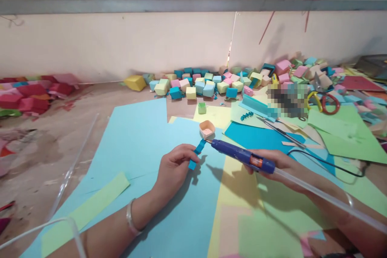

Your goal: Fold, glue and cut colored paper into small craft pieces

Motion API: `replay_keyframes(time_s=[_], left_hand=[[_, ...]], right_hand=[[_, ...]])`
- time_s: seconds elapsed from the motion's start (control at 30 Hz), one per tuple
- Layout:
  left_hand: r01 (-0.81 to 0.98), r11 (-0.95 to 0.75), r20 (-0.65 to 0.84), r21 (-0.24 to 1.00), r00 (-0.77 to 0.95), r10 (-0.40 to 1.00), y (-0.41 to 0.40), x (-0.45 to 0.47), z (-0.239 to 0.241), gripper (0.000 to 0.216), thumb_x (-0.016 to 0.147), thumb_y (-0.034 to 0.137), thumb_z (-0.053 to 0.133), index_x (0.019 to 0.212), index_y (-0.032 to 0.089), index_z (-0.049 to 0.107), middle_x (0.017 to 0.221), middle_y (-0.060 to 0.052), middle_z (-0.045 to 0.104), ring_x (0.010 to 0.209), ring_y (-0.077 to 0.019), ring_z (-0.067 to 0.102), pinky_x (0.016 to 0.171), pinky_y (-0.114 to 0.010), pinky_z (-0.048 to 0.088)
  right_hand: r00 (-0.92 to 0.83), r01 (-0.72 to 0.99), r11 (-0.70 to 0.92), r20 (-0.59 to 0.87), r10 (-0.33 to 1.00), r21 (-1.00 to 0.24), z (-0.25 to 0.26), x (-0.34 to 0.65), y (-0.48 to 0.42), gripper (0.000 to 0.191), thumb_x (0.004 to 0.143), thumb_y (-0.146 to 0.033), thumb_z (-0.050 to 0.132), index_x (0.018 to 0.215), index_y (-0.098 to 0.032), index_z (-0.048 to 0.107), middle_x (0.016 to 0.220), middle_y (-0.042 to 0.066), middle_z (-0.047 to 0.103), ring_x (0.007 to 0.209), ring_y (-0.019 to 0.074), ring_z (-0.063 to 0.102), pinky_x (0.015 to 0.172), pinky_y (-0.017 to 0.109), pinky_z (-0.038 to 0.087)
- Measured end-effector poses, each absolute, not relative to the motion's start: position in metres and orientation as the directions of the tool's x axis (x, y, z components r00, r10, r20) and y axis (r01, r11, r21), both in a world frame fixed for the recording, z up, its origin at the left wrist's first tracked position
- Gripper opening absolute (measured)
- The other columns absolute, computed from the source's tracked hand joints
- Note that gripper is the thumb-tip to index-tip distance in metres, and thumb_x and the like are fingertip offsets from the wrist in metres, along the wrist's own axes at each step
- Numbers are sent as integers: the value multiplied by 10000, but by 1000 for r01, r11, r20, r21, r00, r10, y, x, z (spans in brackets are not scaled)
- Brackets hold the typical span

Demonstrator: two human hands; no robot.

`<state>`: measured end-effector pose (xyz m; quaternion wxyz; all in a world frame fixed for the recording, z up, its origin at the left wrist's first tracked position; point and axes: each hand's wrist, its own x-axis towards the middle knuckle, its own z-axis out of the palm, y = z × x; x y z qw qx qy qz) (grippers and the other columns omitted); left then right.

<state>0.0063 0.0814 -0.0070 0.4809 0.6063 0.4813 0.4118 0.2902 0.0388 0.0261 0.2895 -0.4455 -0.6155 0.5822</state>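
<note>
My left hand (173, 167) pinches a folded blue paper strip (196, 154), held upright above a light blue sheet (145, 145). My right hand (281, 165) grips a blue glue gun (242, 155) with a clear glue stick (329, 201) sticking out of its back. The gun's nozzle touches the top of the strip. Just beyond the nozzle sits a small open peach paper box (207, 129). A bangle circles my left wrist.
Many small coloured paper cubes (199, 84) lie along the wall. Scissors with red and yellow handles (325, 98) rest at right among green and blue sheets. Red and pink paper (33, 92) is piled at left. A black cord (332, 165) runs right.
</note>
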Motion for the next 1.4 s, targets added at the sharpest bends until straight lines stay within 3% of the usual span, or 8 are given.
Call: replay_keyframes(time_s=[0.07,0.17,0.37,0.5,0.77,1.4], left_hand=[[221,-105,68,970,172,983,82,5,-8,264,685,49,540,609,220,727,902,-51,668,883,-181,625,708,-297,525],[204,-145,124,968,112,986,85,3,-13,320,643,26,487,630,230,734,918,-42,651,813,-162,634,589,-265,534],[328,-398,376,856,132,917,90,1,-17,382,627,-11,456,661,240,743,849,-25,660,750,-137,642,587,-248,544],[374,-506,453,777,226,863,90,1,-15,418,649,-36,451,717,247,751,830,-15,659,665,-113,635,515,-218,539],[397,-597,509,697,311,802,88,0,-18,424,676,-77,462,773,223,746,858,-17,652,639,-96,647,519,-198,565],[393,-653,540,648,368,757,87,0,-19,342,732,-30,524,789,237,730,867,-20,663,713,-133,663,569,-254,566]], right_hand=[[-460,170,-120,-186,868,-978,24,289,39,359,841,-576,590,911,-230,657,863,56,596,776,184,519,653,282,430],[-497,59,-188,-192,846,-980,17,287,39,342,816,-499,674,1031,-239,617,892,35,570,787,152,509,667,251,427],[-539,-1,-243,-204,817,-970,0,284,38,344,849,-368,686,1141,-218,581,1120,75,557,936,151,522,779,252,449],[-506,-26,-283,-232,831,-959,-4,282,38,307,847,-354,696,1100,-211,597,1007,58,618,882,146,559,742,246,447],[-486,-19,-279,-235,842,-960,7,277,34,260,793,-335,756,973,-175,659,907,43,658,802,122,586,695,216,454],[-464,22,-303,-278,841,-953,5,275,32,222,791,-334,758,935,-183,684,870,25,685,749,97,607,645,186,452]])
